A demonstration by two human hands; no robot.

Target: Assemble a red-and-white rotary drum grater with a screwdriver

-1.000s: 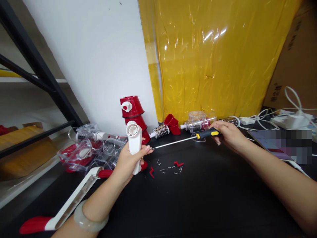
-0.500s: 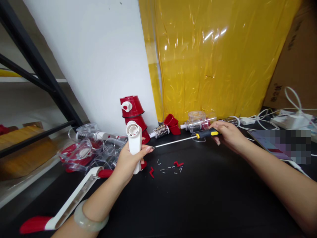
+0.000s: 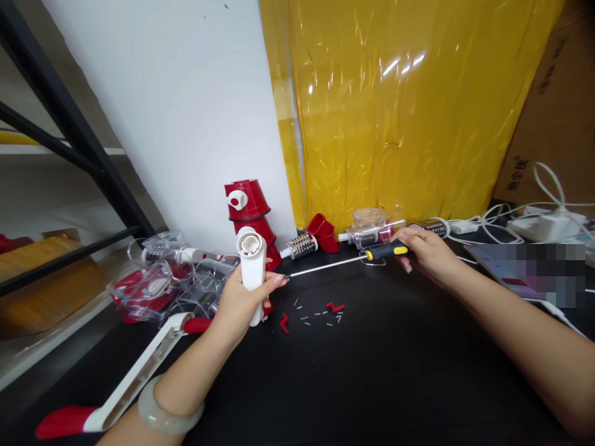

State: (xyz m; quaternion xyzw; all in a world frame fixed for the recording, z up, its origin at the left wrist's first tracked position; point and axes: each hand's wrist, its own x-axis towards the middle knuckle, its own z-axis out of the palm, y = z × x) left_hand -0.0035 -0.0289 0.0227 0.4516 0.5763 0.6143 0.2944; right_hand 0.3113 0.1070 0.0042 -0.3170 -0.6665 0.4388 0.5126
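Note:
My left hand (image 3: 246,296) is wrapped round a white plastic crank handle (image 3: 253,266), its round socket end up. The thumb and a fingertip of that hand meet the tip of a screwdriver (image 3: 328,266); whether a screw sits there is too small to tell. My right hand (image 3: 421,246) grips the screwdriver by its black and yellow handle, with the shaft pointing left. On the black table below lie several small screws (image 3: 318,314) and two red zigzag plastic pieces, one of them a red piece (image 3: 284,323) near my left hand.
A second white crank handle (image 3: 139,365) with red ends lies at the left. Behind it are clear plastic housings (image 3: 162,279). Stacked red bases (image 3: 248,201), a metal grater drum (image 3: 301,246) and red pushers (image 3: 324,233) line the back. White cables (image 3: 499,220) and a tablet (image 3: 504,269) lie right.
Almost nothing differs. The screwdriver and my right hand have shifted very slightly left, while my left hand keeps its hold on the crank handle.

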